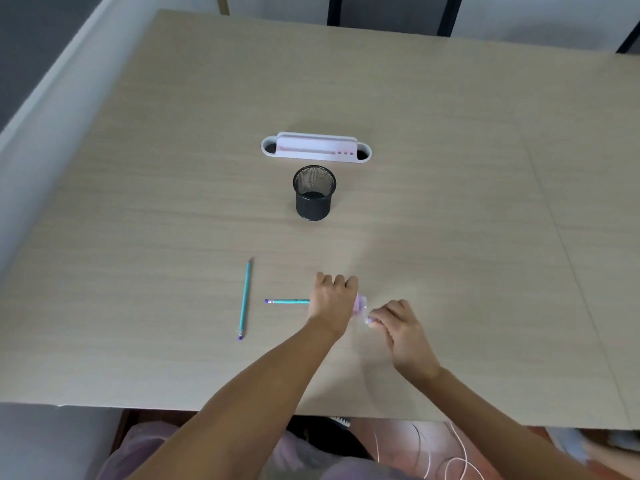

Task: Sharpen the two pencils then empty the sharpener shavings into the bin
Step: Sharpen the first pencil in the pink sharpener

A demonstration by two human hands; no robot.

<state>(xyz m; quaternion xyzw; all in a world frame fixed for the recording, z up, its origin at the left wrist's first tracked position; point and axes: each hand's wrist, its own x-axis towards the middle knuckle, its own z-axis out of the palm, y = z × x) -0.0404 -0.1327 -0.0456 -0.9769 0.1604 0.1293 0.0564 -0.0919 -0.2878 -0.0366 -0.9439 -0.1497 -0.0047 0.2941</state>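
Your left hand (332, 303) lies knuckles-up over the pink sharpener (361, 304), fingers curled down around it and pressing it to the tabletop (450, 202); most of the sharpener is hidden under the hand. One teal pencil (287, 301) sticks out level from under that hand toward the left, purple eraser end outermost; its tip end is hidden, so you cannot tell how far it sits in the sharpener.

Your right hand (398, 323) is just beside the sharpener on its right, fingers pinched together on a small pale crank knob (370, 319). The knob is blurred.

The second teal pencil (245, 298) lies free on the tabletop, left of the first, nearly upright in view, eraser end nearest you, apart from both hands.

The black mesh bin (313, 194) stands upright farther out, in line with your hands. Behind it, close by, sits a white and pink desk organiser (316, 147). No shavings are visible on the tabletop.
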